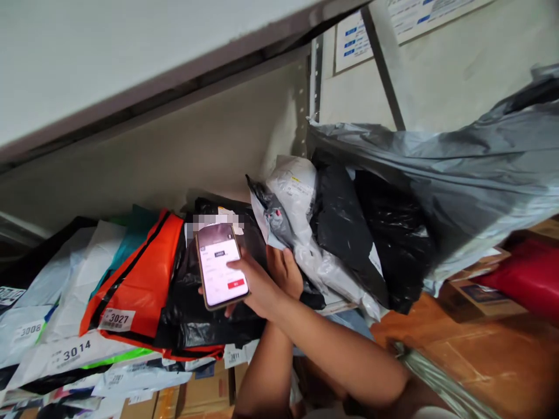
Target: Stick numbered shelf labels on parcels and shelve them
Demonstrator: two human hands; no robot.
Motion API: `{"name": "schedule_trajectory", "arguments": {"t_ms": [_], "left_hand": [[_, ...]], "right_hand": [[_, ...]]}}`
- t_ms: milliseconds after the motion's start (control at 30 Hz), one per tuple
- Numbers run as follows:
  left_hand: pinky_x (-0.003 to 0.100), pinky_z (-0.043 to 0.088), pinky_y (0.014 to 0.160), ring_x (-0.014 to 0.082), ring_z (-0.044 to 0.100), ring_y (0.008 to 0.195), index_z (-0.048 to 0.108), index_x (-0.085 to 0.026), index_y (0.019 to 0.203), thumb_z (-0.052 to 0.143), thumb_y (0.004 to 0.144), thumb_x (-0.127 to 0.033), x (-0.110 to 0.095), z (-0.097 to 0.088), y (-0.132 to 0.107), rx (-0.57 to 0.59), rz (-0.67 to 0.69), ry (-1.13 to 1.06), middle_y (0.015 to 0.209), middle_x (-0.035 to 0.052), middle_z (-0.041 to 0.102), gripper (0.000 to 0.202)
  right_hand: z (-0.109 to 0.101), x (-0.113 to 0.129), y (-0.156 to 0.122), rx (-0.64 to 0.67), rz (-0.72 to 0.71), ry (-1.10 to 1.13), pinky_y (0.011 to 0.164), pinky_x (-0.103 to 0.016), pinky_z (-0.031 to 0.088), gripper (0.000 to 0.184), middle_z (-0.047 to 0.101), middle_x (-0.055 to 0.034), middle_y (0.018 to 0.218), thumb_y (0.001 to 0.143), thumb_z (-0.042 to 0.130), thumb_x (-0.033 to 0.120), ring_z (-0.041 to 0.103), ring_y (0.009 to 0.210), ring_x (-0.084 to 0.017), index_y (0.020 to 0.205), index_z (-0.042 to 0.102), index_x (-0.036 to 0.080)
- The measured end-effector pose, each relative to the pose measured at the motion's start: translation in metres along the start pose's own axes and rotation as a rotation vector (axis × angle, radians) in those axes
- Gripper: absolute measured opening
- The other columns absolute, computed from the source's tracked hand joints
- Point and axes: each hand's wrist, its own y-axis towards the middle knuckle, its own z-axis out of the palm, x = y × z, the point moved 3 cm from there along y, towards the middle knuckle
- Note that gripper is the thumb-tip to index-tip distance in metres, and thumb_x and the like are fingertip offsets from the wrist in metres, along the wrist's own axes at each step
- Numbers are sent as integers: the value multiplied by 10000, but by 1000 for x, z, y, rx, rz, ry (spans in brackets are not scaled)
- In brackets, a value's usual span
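Observation:
My right hand (257, 282) grips a smartphone (220, 270) with a lit screen, its thumb lying over the glass. The phone is tilted above a black plastic parcel (183, 314). My forearms cross, the right one lying over the left. Further right, my left hand (286, 270) has its fingers bent against the lower edge of a grey and white parcel bag (277, 218); part of its grip is hidden. A bulky white parcel (294, 186) leans beside that bag. To the left of the phone stands an orange parcel (140, 279) with a label reading 3027.
More labelled mailing bags (72, 352) crowd the left side. Black parcels (345, 221) and a large grey sheet-like bag (458, 157) fill the right. A shelf (131, 64) overhangs everything. Cardboard boxes (205, 393) sit below, with a red bag (524, 279) at far right.

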Motion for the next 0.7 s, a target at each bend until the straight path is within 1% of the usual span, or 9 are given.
{"name": "schedule_trajectory", "arguments": {"t_ms": [67, 133, 233, 333, 400, 500, 600, 667, 700], "left_hand": [[418, 302, 1159, 260, 433, 1364, 591, -141, 1224, 355, 917, -335, 0, 7, -1, 24, 44, 19, 1353, 177, 578, 434], [402, 272, 1177, 264, 420, 1372, 592, -124, 1218, 367, 911, -350, 1, 11, -4, 15, 59, 54, 1351, 191, 576, 443], [402, 231, 1195, 272, 378, 1399, 610, -96, 1197, 368, 901, -350, 6, 16, -5, -63, 22, 100, 1371, 207, 556, 459], [395, 142, 1214, 263, 305, 1437, 644, -104, 1168, 388, 884, -345, 16, 22, -4, -140, 1, 123, 1337, 185, 593, 452], [415, 102, 1214, 273, 260, 1453, 639, -107, 1200, 410, 869, -357, 24, 26, -2, -164, -4, 128, 1341, 173, 595, 474], [489, 115, 1201, 325, 260, 1446, 639, -72, 1207, 393, 864, -392, 34, 32, 0, -179, -5, 121, 1353, 209, 574, 529], [543, 137, 1184, 371, 279, 1430, 648, -47, 1187, 379, 860, -431, 39, 35, 0, -198, 3, 123, 1414, 252, 496, 572], [537, 155, 1182, 366, 299, 1424, 658, -79, 1180, 397, 854, -453, 41, 35, 0, -223, 17, 124, 1455, 234, 456, 560], [526, 167, 1182, 356, 312, 1420, 667, -101, 1166, 406, 851, -459, 42, 36, -1, -234, 28, 123, 1458, 219, 459, 544]], "right_hand": [[-2, 10, 19, -32, -42, -45, 321, -236, 456, 508, 697, -54, 932, 780, 503, 386, 702, 654, -240, 1250, 367, 250], [-8, 18, 31, -85, -91, -67, 313, -240, 472, 473, 695, -54, 951, 797, 495, 397, 706, 641, -232, 1233, 371, 261], [-16, 25, 36, -130, -117, -85, 307, -239, 474, 459, 687, -64, 998, 810, 494, 409, 712, 655, -231, 1232, 378, 270], [-20, 30, 36, -133, -137, -92, 331, -240, 483, 478, 687, -67, 1017, 816, 489, 401, 715, 705, -232, 1263, 382, 270], [-22, 31, 37, -125, -153, -89, 326, -228, 471, 489, 694, -59, 995, 817, 497, 404, 720, 729, -244, 1276, 384, 279], [-23, 32, 38, -112, -150, -78, 294, -216, 449, 479, 704, -54, 946, 817, 512, 415, 727, 711, -264, 1262, 405, 273], [-23, 32, 38, -112, -152, -73, 295, -233, 471, 493, 709, -64, 970, 811, 519, 410, 721, 659, -246, 1271, 415, 265], [-22, 32, 38, -108, -158, -67, 301, -243, 485, 511, 708, -66, 998, 807, 526, 408, 713, 626, -227, 1287, 415, 272], [-22, 32, 37, -107, -157, -62, 303, -247, 489, 515, 707, -65, 1005, 806, 529, 409, 712, 620, -224, 1290, 415, 276]]}}
